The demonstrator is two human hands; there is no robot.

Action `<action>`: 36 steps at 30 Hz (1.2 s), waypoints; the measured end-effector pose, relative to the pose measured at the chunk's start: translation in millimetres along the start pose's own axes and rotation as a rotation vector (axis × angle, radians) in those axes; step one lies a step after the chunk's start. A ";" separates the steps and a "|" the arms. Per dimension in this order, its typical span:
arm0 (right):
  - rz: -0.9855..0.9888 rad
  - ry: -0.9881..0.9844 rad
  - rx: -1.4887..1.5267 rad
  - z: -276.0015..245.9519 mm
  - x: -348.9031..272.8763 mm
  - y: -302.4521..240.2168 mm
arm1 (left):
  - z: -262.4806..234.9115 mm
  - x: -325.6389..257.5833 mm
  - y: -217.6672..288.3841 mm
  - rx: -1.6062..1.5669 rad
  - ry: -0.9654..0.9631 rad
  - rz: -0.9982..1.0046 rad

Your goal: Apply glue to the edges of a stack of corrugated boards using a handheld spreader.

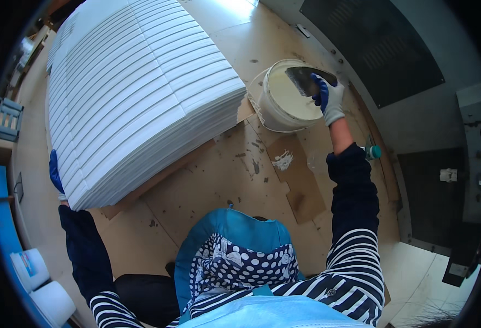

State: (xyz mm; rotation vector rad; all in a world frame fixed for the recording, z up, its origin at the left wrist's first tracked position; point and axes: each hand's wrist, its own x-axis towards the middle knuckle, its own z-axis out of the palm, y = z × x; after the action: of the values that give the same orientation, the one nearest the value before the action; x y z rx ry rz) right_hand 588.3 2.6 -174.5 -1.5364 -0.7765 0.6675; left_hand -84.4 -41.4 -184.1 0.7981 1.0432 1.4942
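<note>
My right hand (329, 97), in a white and blue glove, is closed around a wide dark scraper (301, 80). Its blade is tilted over a white bucket (263, 107) that contains a pale, creamy substance (287, 101). Whether the blade touches the substance I cannot tell. On the left stands a tall stack of white folded cardboard sheets (142, 82), layered in overlapping rows. My left hand (55, 172), gloved too, lies with outstretched fingers along the stack's near left side; part of it is hidden by the stack.
Brown board (299, 188) lies on the stained floor below the bucket, with a white clump of strands (282, 159) on it. A grey machine (434, 126) borders the right side. A green-capped bottle (372, 152) stands beside my right forearm. White tubs (54, 300) sit at lower left.
</note>
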 end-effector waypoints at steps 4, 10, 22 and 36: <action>0.035 0.027 -0.155 -9.5 11.9 27.3 | 21.4 -4.7 2.3 -0.012 0.010 -0.022; 0.179 -0.015 0.013 -16.7 25.5 61.1 | 49.6 -16.1 0.8 -0.100 -0.073 -0.081; 0.186 -0.028 -0.013 -22.5 23.4 82.2 | 41.3 -14.1 -5.2 -0.092 -0.057 -0.082; 0.157 -0.059 -0.007 -21.9 23.4 88.4 | 47.4 -13.0 -9.7 -0.131 -0.084 -0.133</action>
State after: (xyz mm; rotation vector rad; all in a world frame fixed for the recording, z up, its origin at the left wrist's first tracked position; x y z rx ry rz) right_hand 628.4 3.7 -259.6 -1.6013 -0.7073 0.8294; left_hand -35.5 -45.1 -173.9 0.6795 0.9090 1.3887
